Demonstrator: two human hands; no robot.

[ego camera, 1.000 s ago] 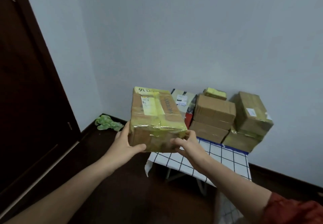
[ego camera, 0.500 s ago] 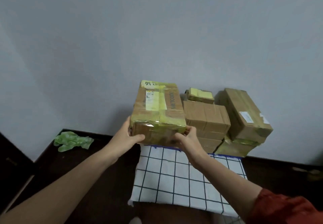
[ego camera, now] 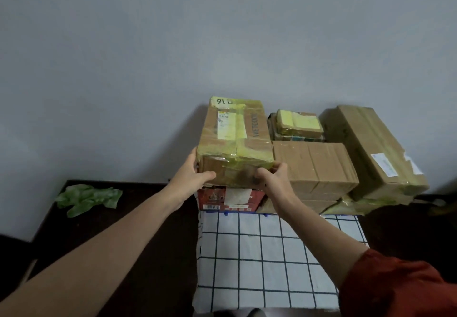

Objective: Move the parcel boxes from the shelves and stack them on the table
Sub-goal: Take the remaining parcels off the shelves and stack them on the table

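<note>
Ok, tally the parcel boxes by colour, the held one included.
Brown cardboard parcel boxes: 6
Red printed carton: 1
Total: 7; something under the small back box is too hidden to count.

The yellow-taped box [ego camera: 235, 143] at the far left of the pile has grey letters [ego camera: 256, 126] along its top. They look like "VETCOOL", but the first letter is hard to tell. At its far edge is black Chinese writing [ego camera: 222, 101] that starts with 外. Its paper label [ego camera: 223, 125] has print too small to read. The red box [ego camera: 212, 196] seen just below it has a barcode [ego camera: 211, 207] and a white sticker [ego camera: 236, 196]; neither can be read. The long brown box [ego camera: 366, 143] on the right has a white label [ego camera: 383, 164], also too small.
</note>
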